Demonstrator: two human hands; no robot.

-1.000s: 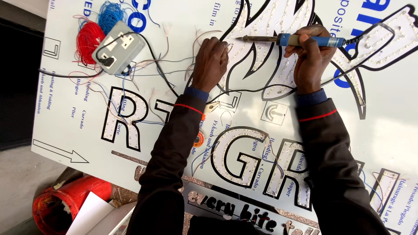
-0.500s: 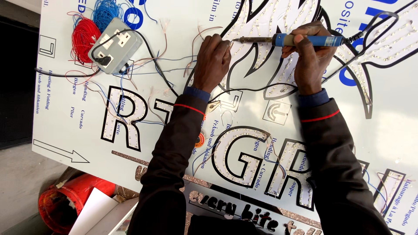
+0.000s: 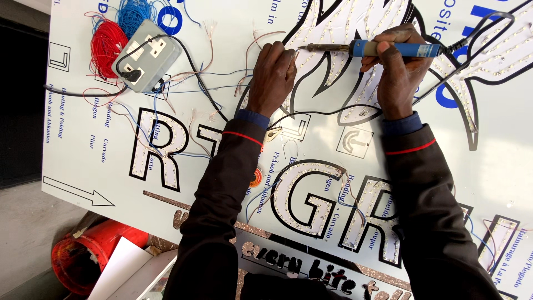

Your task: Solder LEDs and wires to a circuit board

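Observation:
My right hand [image 3: 397,75] grips a blue-handled soldering iron [image 3: 388,50], held level with its metal tip pointing left. The tip ends just right of my left hand [image 3: 272,75], which rests fingers-down on the white sign panel [image 3: 100,166] and pinches a thin wire against it. Both hands work over a black-outlined flame shape filled with rows of small lights [image 3: 333,28]. The iron's black cord [image 3: 477,30] runs off to the upper right.
A grey socket box [image 3: 145,62] with a black plug lies at the upper left, beside bundles of red wire [image 3: 108,47] and blue wire [image 3: 133,14]. Loose thin wires trail across the panel. An orange bucket [image 3: 83,258] stands below the panel's left edge.
The view has shifted slightly up and left across the panel. Both hands stay at the same spot on the flame shape, iron tip near the left fingers.

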